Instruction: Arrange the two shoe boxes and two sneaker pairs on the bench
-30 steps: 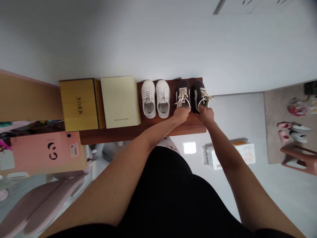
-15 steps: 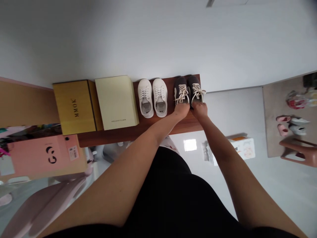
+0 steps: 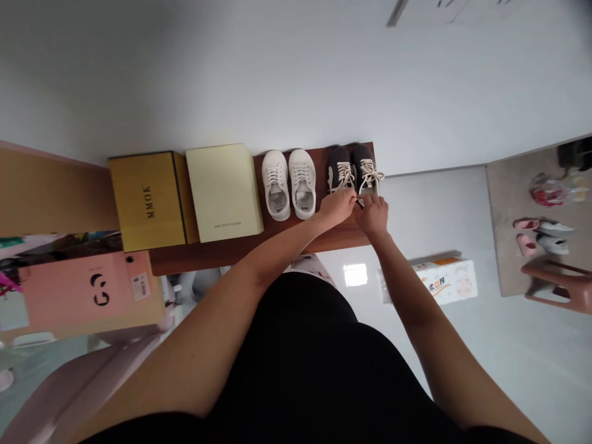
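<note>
Two dark sneakers with cream laces, the left one (image 3: pixel 341 161) and the right one (image 3: pixel 362 157), stand side by side at the right end of a brown wooden shelf (image 3: pixel 208 256). My left hand (image 3: pixel 340 205) is closed at the heel of the left dark sneaker. Beside it my right hand (image 3: pixel 372 214) is closed over the heel of the right dark sneaker. The fingertips of both hands nearly meet between the heels, and what they pinch is too small to make out. White sneakers (image 3: pixel 303 176) stand to the left.
A cream box (image 3: pixel 224 194) and a gold box (image 3: pixel 145 200) sit on the shelf's left part. A pink box (image 3: pixel 74 290) is at the lower left. A white package (image 3: pixel 451 280) lies lower right, with slippers (image 3: pixel 526 245) and a brown stool (image 3: pixel 564 287) farther right.
Both hands have drawn back slightly from the dark sneakers' openings, and their fingers have come together between the heels. The view has shifted a little.
</note>
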`<state>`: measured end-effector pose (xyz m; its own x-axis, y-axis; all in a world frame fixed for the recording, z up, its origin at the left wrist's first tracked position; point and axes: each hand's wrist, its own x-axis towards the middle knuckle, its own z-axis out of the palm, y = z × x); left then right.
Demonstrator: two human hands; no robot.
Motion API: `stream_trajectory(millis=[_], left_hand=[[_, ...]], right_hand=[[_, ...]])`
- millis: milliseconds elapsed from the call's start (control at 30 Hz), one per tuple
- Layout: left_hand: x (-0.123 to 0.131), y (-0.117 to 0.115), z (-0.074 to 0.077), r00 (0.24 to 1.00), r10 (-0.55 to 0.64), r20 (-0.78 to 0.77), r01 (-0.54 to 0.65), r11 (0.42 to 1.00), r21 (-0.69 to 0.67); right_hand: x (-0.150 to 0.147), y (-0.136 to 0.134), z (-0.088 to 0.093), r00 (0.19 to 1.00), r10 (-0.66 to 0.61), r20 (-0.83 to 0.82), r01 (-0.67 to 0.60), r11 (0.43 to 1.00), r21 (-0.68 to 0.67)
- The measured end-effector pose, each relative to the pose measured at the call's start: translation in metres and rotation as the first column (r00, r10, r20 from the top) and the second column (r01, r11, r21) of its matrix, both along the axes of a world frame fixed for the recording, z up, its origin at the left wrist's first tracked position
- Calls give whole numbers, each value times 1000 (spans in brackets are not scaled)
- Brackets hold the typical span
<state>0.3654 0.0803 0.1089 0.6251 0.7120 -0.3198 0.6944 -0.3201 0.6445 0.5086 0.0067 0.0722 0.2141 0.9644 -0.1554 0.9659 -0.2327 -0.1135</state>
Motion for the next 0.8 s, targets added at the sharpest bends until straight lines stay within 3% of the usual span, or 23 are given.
stream_trajectory(millis=[133,267,367,433,467,500,533,600,667,700,733,800], left_hand=[[-62,-20,8,990,88,109,-87,996,-12],[-152,-56,2,961,278,14,-277,960,-45],[-225,-86,-10,911,406,-78,-413,903,-122],[-272,-105,-18,837,532,-131,-548,816,-184],[-294,-112,-23,771,619,-150,-636,736,-232],[-315,-118,-28,673,723,-155,-730,617,-294],[-335,-122,-32,533,833,-147,-812,455,-366],[-373,-121,-41,166,979,-118,-851,82,-520],[-408,-111,-49,-187,976,-110,-747,-214,-630],[-424,-103,-53,-315,942,-114,-683,-308,-662],[-439,-95,-56,-406,906,-119,-628,-371,-684],[-465,-78,-60,-503,854,-132,-543,-432,-720]], right_hand=[[-32,-19,6,985,49,-164,-34,995,90],[-79,-42,2,942,74,-329,-47,995,89],[-115,-58,-3,900,100,-424,-181,971,-156],[-137,-66,-7,892,103,-439,-283,886,-367],[-148,-69,-10,892,96,-442,-312,839,-447],[-160,-70,-12,887,79,-455,-326,804,-497],[-172,-71,-16,872,44,-487,-328,791,-517],[-201,-69,-22,782,-109,-613,-276,822,-498],[-236,-63,-28,558,-358,-748,-121,857,-500],[-254,-59,-31,396,-483,-781,-23,845,-535],[-273,-54,-33,220,-584,-781,69,808,-585],[-309,-40,-37,-97,-684,-723,215,695,-686]])
